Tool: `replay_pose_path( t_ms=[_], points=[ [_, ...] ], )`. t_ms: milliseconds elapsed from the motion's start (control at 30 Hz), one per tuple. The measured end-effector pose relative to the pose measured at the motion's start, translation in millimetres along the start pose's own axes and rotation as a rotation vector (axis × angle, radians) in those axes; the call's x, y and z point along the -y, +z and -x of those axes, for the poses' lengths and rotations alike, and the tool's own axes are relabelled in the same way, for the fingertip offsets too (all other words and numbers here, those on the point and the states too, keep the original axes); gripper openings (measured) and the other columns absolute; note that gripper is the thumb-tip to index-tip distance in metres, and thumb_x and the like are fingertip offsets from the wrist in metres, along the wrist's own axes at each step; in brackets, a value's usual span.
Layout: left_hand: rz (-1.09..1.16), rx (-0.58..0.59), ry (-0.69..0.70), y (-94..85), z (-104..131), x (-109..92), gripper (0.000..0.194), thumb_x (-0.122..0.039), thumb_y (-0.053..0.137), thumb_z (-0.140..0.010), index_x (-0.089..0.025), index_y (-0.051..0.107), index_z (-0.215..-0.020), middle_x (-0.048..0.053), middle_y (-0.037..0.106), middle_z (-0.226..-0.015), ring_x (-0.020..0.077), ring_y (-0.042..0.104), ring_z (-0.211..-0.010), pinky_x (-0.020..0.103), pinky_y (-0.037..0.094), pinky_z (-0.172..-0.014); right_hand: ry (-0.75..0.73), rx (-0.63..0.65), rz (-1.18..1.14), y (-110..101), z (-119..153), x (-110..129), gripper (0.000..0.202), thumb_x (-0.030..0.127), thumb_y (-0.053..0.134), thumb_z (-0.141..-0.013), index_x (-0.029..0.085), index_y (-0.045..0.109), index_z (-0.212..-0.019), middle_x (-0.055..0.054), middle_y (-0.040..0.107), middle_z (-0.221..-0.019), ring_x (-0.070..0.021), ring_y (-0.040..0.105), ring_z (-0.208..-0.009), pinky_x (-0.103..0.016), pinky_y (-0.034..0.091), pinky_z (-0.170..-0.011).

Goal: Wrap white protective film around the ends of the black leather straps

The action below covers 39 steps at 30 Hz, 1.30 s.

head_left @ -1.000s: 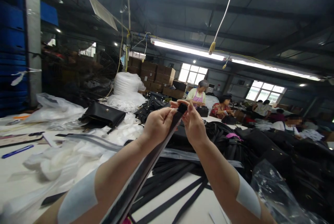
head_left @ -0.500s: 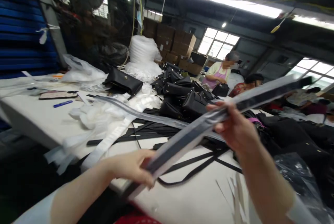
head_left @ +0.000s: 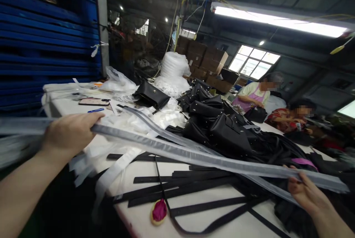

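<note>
A long black strap in a clear plastic sleeve [head_left: 177,153] stretches level across the view above the table. My left hand [head_left: 69,134] grips its left end, out past the table's left edge. At the lower right my right hand [head_left: 307,193] holds its other end, over a heap of black goods. Under the sleeve lie several loose black straps [head_left: 188,190] on the white table [head_left: 244,223].
Black handbags [head_left: 219,127] are piled mid-table, one more [head_left: 151,95] farther back beside white wrapping [head_left: 155,116]. A phone [head_left: 93,101] and a blue pen [head_left: 95,110] lie at the far left. A pink round thing [head_left: 159,211] sits near the front edge. Two people work at the back right.
My hands have spread far apart, left going left and right dropping low right, so the sleeved strap went from slanted to level. The view has swung left.
</note>
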<state>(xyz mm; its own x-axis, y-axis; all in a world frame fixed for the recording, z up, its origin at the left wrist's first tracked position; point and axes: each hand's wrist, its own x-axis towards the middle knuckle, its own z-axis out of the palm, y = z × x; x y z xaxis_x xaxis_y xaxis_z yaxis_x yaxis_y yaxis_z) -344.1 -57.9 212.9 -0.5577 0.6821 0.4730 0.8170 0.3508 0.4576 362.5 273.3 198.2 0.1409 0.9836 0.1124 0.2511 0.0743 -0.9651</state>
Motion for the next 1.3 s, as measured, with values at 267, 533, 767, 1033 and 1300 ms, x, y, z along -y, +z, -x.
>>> replay_pose_path(
  t_ms=[267, 533, 767, 1033, 1300],
  points=[
    [-0.383, 0.168, 0.435, 112.2, -68.2, -49.4, 0.054, -0.018, 0.060, -0.074, -0.002, 0.052, -0.125, 0.022, 0.054, -0.133, 0.0362, 0.044, -0.129, 0.052, 0.026, -0.112, 0.319, 0.009, -0.007, 42.8, 9.6, -23.7, 0.027, 0.035, 0.043, -0.082, 0.026, 0.049, -0.057, -0.010, 0.062, -0.062, -0.0274, 0.067, -0.058, -0.044, 0.058, -0.063],
    [0.009, 0.291, 0.453, 160.6, 94.3, -80.1, 0.036, -0.028, 0.046, -0.090, -0.013, 0.055, -0.122, 0.017, 0.051, -0.138, 0.0287, 0.039, -0.135, 0.050, 0.027, -0.114, 0.009, 0.402, 0.351, 145.4, 166.1, -19.1, 0.028, 0.040, 0.065, -0.077, 0.019, 0.068, -0.096, -0.010, 0.071, -0.093, -0.0246, 0.067, -0.086, -0.045, 0.052, -0.088],
    [0.065, 0.390, 0.457, 171.5, 165.7, -94.6, 0.038, -0.022, 0.046, -0.090, -0.012, 0.055, -0.125, 0.019, 0.048, -0.142, 0.0308, 0.034, -0.139, 0.054, 0.027, -0.114, -0.726, 1.012, 0.549, 249.9, 297.7, 2.2, 0.044, 0.034, 0.062, -0.083, 0.020, 0.059, -0.125, -0.014, 0.055, -0.135, -0.0272, 0.050, -0.123, -0.046, 0.042, -0.104],
    [0.118, 0.364, 0.370, 171.2, 167.3, -92.0, 0.031, -0.019, 0.048, -0.089, -0.014, 0.061, -0.116, 0.015, 0.056, -0.135, 0.0293, 0.043, -0.133, 0.052, 0.033, -0.114, -0.885, 0.985, 0.794, 276.4, 316.1, -25.6, 0.052, 0.038, 0.057, -0.089, 0.018, 0.050, -0.136, -0.013, 0.041, -0.149, -0.0322, 0.034, -0.139, -0.051, 0.035, -0.111],
    [0.215, 0.293, 0.295, 174.2, 171.5, -87.0, 0.030, -0.019, 0.053, -0.086, -0.015, 0.061, -0.114, 0.014, 0.060, -0.129, 0.0288, 0.049, -0.128, 0.051, 0.038, -0.111, -0.884, 1.101, 0.725, 318.6, 278.6, 58.5, 0.026, 0.033, 0.047, -0.094, 0.022, 0.067, -0.108, -0.010, 0.070, -0.105, -0.0246, 0.065, -0.095, -0.038, 0.052, -0.085]
  ],
)
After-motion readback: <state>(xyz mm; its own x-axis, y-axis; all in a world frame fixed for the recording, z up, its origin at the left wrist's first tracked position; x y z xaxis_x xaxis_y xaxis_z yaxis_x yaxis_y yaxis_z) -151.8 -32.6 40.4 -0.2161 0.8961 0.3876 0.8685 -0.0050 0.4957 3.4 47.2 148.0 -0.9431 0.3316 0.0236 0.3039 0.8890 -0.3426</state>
